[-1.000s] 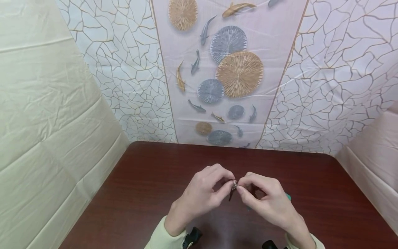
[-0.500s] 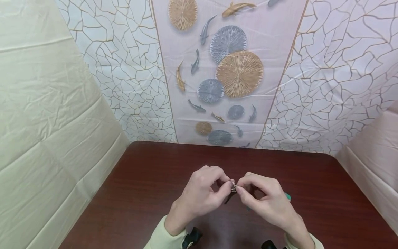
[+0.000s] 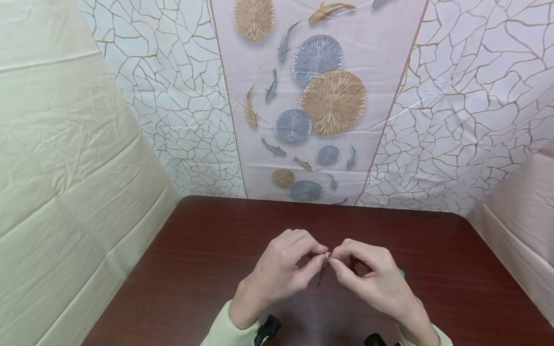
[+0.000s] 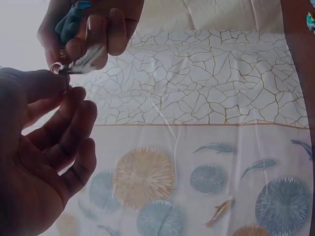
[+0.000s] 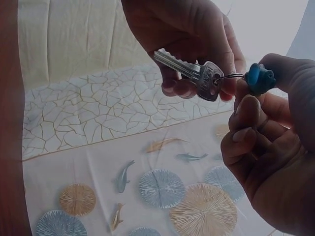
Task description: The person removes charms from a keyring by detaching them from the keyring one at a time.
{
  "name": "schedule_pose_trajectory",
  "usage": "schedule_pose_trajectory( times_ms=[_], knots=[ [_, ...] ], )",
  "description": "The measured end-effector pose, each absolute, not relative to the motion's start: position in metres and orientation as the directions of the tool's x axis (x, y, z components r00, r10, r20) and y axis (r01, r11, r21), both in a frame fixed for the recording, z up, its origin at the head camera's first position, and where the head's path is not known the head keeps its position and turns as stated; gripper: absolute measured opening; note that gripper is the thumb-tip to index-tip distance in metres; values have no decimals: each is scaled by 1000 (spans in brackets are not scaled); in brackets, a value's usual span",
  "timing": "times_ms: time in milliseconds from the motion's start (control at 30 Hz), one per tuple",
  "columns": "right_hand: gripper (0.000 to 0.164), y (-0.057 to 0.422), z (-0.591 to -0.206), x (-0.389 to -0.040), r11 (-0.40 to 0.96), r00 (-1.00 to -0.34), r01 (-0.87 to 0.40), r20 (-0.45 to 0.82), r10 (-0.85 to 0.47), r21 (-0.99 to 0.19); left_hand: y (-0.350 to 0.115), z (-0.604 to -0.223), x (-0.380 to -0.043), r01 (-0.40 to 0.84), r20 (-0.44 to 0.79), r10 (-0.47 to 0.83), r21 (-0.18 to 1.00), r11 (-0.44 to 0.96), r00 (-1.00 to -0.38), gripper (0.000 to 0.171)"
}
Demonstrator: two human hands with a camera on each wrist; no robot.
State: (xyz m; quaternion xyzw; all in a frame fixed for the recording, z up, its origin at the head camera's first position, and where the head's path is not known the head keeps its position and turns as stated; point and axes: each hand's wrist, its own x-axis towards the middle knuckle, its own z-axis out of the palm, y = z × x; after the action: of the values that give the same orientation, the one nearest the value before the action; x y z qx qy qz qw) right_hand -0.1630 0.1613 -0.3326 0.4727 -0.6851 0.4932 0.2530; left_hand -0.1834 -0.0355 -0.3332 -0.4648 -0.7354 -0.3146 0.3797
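My left hand [image 3: 281, 264] and right hand [image 3: 374, 276] meet fingertip to fingertip above the dark table. Between them is a thin metal key ring [image 5: 234, 75], pinched by the thumb and finger of each hand. A silver key [image 5: 209, 81] hangs on the ring beside the left fingers; it blurs in the left wrist view. At the ring's other end a small teal figurine charm [image 5: 261, 79] lies against the right fingers. In the left wrist view the charm [image 4: 71, 24] shows above the ring, which the left thumb partly covers.
A small green object [image 3: 401, 272] lies on the reddish-brown table [image 3: 207, 269], mostly hidden behind my right hand. Patterned cloth [image 3: 333, 103] hangs behind the table, with pale fabric [image 3: 65, 192] along the left side.
The left fingertips shifted slightly left and came back towards the right ones. The dark piece hanging below them swung and now points more steeply down. The right hand stayed nearly still.
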Motion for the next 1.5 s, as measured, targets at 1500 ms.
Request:
schedule_pose_trajectory(
  times_ms=[1500],
  knots=[
    [36, 161, -334, -166, 62, -441, -887, 797, -413, -458, -38, -334, -184, 909, 845, 421, 162, 385, -329, 12]
  ],
)
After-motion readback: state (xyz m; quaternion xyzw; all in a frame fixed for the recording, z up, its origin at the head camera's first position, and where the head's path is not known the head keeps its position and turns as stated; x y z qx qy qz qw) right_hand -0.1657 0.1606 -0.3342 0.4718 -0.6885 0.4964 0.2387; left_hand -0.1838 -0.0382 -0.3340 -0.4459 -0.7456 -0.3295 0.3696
